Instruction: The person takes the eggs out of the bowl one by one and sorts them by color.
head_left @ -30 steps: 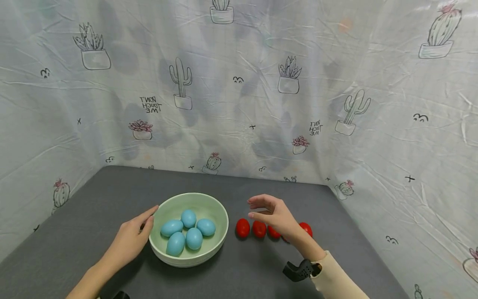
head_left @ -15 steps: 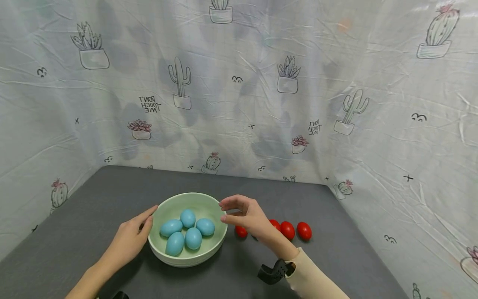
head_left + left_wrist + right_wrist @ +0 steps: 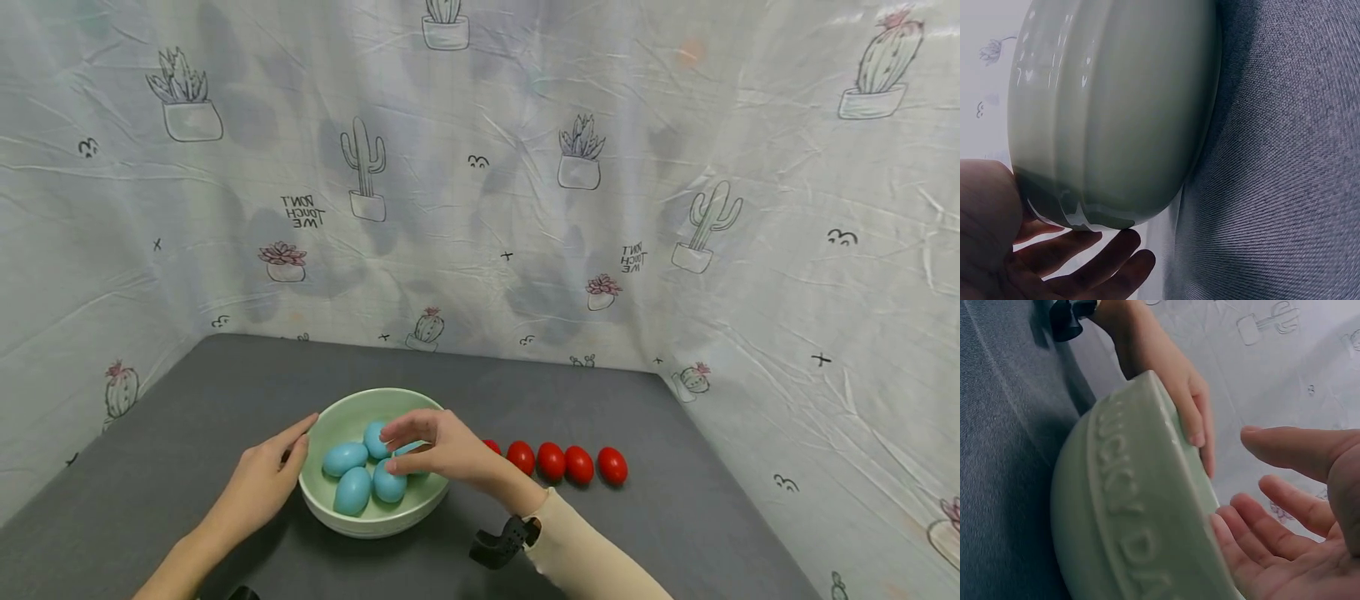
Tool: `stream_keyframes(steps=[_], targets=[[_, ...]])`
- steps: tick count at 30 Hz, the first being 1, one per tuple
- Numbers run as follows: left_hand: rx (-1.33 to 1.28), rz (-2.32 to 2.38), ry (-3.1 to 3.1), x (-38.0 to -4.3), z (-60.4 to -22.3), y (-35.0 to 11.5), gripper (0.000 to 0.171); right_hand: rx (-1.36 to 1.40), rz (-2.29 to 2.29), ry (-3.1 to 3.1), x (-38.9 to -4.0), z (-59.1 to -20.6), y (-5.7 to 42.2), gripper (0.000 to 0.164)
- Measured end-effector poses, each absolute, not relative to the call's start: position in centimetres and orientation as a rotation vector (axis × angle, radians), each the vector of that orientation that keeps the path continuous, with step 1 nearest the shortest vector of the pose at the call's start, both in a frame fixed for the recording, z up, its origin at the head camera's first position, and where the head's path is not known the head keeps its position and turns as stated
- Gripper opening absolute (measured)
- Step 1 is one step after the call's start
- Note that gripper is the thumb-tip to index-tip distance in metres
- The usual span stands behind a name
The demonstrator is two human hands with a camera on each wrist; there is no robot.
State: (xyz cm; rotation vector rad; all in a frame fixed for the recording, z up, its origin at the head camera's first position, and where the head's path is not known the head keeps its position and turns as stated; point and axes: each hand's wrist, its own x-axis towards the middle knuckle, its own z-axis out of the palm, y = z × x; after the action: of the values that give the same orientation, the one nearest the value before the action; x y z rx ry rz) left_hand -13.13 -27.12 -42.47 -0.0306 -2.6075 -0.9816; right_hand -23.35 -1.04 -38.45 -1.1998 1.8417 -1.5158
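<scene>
A: Progress, as you judge it?

B: On my remote feed, partway. Five blue eggs (image 3: 352,490) lie inside the bowl (image 3: 378,527), lower middle of the frame. Five red eggs (image 3: 551,461) lie in a row on the table (image 3: 697,500), right of the bowl; the leftmost is partly hidden.

A: Condition of both hands?

B: The left hand (image 3: 262,475) grips the bowl by its left side, thumb at the rim, fingers against the outer wall. The right hand (image 3: 438,448) is over the bowl, fingers loosely bent and apart, holding nothing. Whether its thumb touches a blue egg, I cannot tell.

A: Done and outstanding?

B: In my judgement, done: the blue group is in and the bowl is steadied. Outstanding: the red group is outside, and neither hand has an egg.

A: Markings?

B: Raised letters on the bowl in my right wrist view. I read "UCKY DA"; the first letter is unclear, the remainder cut off. The cloth (image 3: 480,292) behind carries "DON'T TOUCH ME", mirrored, in two places. The black band (image 3: 497,547) on the right wrist shows no legible label.
</scene>
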Motion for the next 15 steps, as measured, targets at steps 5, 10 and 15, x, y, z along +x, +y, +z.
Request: stream_keyframes(steps=[5,10,15], targets=[[-0.04,-0.959,-2.589,-13.2,-42.4,-27.1,0.044,-1.216,-1.462,1.778,-23.2,-38.8,-2.5,0.039],[-0.033,-0.979,-2.593,-13.1,-42.4,-27.1,0.045,-1.222,-1.364,1.798,-23.0,-38.9,-3.3,0.042],[-0.022,-0.988,-2.6,-13.1,-42.3,-27.1,0.045,-1.203,-1.313,1.804,-23.0,-39.1,-3.8,0.043]])
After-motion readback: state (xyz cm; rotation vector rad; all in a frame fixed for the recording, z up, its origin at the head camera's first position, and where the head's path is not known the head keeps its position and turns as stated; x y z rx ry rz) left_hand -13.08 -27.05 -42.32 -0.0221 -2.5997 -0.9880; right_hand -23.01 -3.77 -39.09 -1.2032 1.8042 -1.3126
